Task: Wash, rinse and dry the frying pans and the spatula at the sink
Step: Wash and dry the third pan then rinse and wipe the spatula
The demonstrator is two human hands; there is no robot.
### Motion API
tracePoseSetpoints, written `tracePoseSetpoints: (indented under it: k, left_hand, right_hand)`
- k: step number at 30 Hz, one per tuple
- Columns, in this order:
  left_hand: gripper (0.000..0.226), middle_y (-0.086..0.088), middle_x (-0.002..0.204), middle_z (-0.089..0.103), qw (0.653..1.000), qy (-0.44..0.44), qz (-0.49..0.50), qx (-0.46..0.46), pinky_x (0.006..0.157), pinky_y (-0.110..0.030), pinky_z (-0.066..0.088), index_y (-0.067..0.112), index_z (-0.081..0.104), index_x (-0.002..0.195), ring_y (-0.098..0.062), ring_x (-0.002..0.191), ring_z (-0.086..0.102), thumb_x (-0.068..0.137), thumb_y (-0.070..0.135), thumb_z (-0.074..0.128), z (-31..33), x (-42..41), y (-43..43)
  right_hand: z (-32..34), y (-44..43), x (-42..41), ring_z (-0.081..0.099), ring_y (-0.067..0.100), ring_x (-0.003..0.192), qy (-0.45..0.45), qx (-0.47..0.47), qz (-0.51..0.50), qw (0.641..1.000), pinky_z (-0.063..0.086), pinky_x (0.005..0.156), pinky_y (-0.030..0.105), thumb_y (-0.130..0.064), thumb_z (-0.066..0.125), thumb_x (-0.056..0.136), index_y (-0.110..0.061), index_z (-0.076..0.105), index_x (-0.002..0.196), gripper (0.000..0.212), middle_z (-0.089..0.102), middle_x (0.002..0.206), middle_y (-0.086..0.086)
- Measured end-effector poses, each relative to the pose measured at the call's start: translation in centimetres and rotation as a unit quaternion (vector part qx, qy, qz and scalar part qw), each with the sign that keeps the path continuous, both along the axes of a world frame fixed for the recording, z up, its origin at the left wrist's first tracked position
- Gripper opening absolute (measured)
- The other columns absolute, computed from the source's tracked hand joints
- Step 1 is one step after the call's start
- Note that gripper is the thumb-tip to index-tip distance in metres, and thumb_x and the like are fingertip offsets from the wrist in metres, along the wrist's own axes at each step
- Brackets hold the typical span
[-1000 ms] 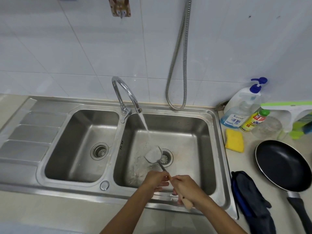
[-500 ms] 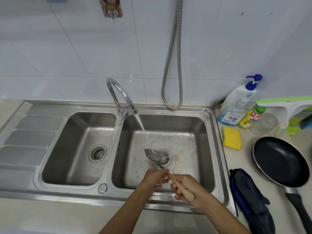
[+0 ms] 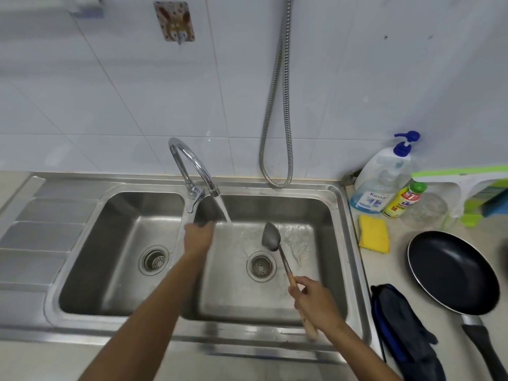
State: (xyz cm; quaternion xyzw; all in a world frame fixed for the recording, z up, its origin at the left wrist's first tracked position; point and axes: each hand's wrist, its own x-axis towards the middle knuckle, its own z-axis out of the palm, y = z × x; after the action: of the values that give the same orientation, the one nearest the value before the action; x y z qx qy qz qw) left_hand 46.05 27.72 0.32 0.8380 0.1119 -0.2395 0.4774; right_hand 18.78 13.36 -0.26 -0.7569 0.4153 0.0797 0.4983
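My right hand (image 3: 316, 303) grips the wooden handle of a metal spatula (image 3: 270, 237), whose blade hangs over the right sink basin (image 3: 324, 270), just right of the water stream. My left hand (image 3: 198, 237) reaches up to the base of the tap (image 3: 192, 171), just under its lever; its fingers are partly hidden. Water runs from the spout into the right basin. A black frying pan (image 3: 450, 273) lies on the counter to the right, handle toward me.
The left basin (image 3: 110, 257) and a ribbed draining board (image 3: 35, 237) lie left. On the right counter are a yellow sponge (image 3: 374, 234), a soap pump bottle (image 3: 382, 177), a small yellow bottle (image 3: 404, 200), a dark cloth (image 3: 404, 325) and a green-white squeegee (image 3: 464, 180).
My left hand let go of the spatula and moved up and left to the tap. The spatula's blade swung right, out of the water stream.
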Motion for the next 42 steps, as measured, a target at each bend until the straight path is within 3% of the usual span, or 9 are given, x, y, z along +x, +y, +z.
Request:
tracePoseSetpoints:
  k: [7, 11, 14, 20, 27, 31, 36, 39, 42]
  left_hand:
    - [0.042, -0.025, 0.112, 0.065, 1.0, -0.018, -0.001, 0.019, 0.094, -0.049, 0.056, -0.007, 0.062, 0.124, -0.035, 0.095, 0.062, 0.096, 0.025, 0.055, 1.1, 8.6, -0.5]
    - [0.043, -0.015, 0.091, 0.056, 1.0, 0.007, 0.024, -0.007, 0.07, -0.035, 0.046, -0.004, 0.058, 0.125, -0.025, 0.076, 0.053, 0.095, 0.026, 0.063, -0.1, 7.9, -1.1]
    - [0.028, -0.034, 0.097, 0.053, 0.998, 0.034, 0.05, -0.01, 0.059, -0.03, 0.037, -0.005, 0.06, 0.111, -0.023, 0.062, 0.046, 0.094, 0.016, 0.06, -0.2, 7.3, -1.4]
    - [0.017, -0.012, 0.088, 0.061, 0.994, -0.112, 0.014, 0.01, 0.068, -0.034, 0.044, -0.005, 0.063, 0.097, -0.034, 0.09, 0.063, 0.082, 0.003, 0.065, 4.3, 9.4, -3.5]
    - [0.029, -0.021, 0.121, 0.066, 0.971, -0.188, -0.138, 0.056, 0.09, -0.044, 0.05, 0.001, 0.06, 0.124, -0.04, 0.11, 0.062, 0.098, 0.006, 0.047, 3.0, 8.3, -2.5]
    - [0.035, -0.028, 0.126, 0.064, 0.984, -0.088, -0.137, 0.066, 0.099, -0.049, 0.05, -0.003, 0.051, 0.134, -0.044, 0.11, 0.063, 0.101, 0.007, 0.053, -2.5, 1.6, 0.4]
    - [0.03, -0.01, 0.097, 0.078, 0.964, 0.1, -0.228, -0.09, 0.059, -0.019, 0.05, 0.007, 0.067, 0.109, -0.027, 0.085, 0.076, 0.103, 0.035, 0.057, -3.7, -10.8, -1.1]
    - [0.047, 0.001, 0.105, 0.079, 0.923, 0.214, -0.273, -0.169, 0.083, -0.034, 0.058, 0.024, 0.071, 0.114, -0.015, 0.095, 0.076, 0.097, 0.063, 0.051, -2.0, -15.2, -3.0]
    - [0.041, -0.009, 0.109, 0.077, 0.915, 0.237, -0.215, -0.244, 0.09, -0.038, 0.059, 0.011, 0.069, 0.113, -0.024, 0.099, 0.074, 0.097, 0.048, 0.062, -0.9, -16.2, -3.7]
  right_hand:
    - [-0.1, -0.8, -0.3, 0.065, 0.004, 0.06, -0.022, -0.141, 0.029, 0.989, 0.05, 0.056, 0.016, -0.041, 0.063, 0.097, -0.039, 0.059, 0.134, 0.037, 0.066, 0.065, -0.012]
    - [-0.5, -1.0, -0.7, 0.064, 0.005, 0.061, -0.032, -0.162, 0.043, 0.985, 0.054, 0.06, 0.022, -0.042, 0.063, 0.096, -0.038, 0.061, 0.131, 0.036, 0.064, 0.06, -0.011]
    - [-0.9, -1.2, -0.9, 0.064, 0.009, 0.064, -0.011, -0.159, 0.041, 0.986, 0.057, 0.066, 0.029, -0.043, 0.063, 0.096, -0.04, 0.061, 0.13, 0.035, 0.065, 0.063, -0.009]
    - [-0.7, -1.2, -0.9, 0.063, 0.002, 0.061, -0.023, -0.164, 0.045, 0.985, 0.043, 0.053, 0.01, -0.039, 0.064, 0.097, -0.035, 0.061, 0.133, 0.036, 0.061, 0.059, -0.012]
    - [-1.1, -1.5, -0.9, 0.06, 0.01, 0.08, 0.005, -0.302, 0.106, 0.947, 0.053, 0.067, 0.021, -0.036, 0.069, 0.091, -0.04, 0.052, 0.136, 0.048, 0.06, 0.088, -0.01]
    - [-1.3, -0.8, -0.9, 0.061, 0.006, 0.079, -0.003, -0.256, 0.07, 0.964, 0.051, 0.068, 0.021, -0.038, 0.068, 0.092, -0.043, 0.052, 0.132, 0.044, 0.061, 0.088, -0.015]
    - [-0.6, 1.2, -0.3, 0.06, 0.001, 0.067, -0.036, -0.179, 0.011, 0.983, 0.045, 0.057, 0.019, -0.036, 0.065, 0.096, -0.04, 0.053, 0.117, 0.024, 0.063, 0.075, -0.015]
    - [0.0, 3.0, -0.1, 0.065, 0.004, 0.082, -0.073, -0.178, 0.024, 0.981, 0.058, 0.071, 0.028, -0.033, 0.058, 0.101, -0.039, 0.046, 0.112, 0.017, 0.068, 0.093, -0.014]
    - [0.6, 4.1, -0.3, 0.064, 0.005, 0.09, -0.107, -0.175, 0.023, 0.978, 0.059, 0.076, 0.035, -0.034, 0.048, 0.104, -0.035, 0.047, 0.113, 0.009, 0.066, 0.101, -0.014]
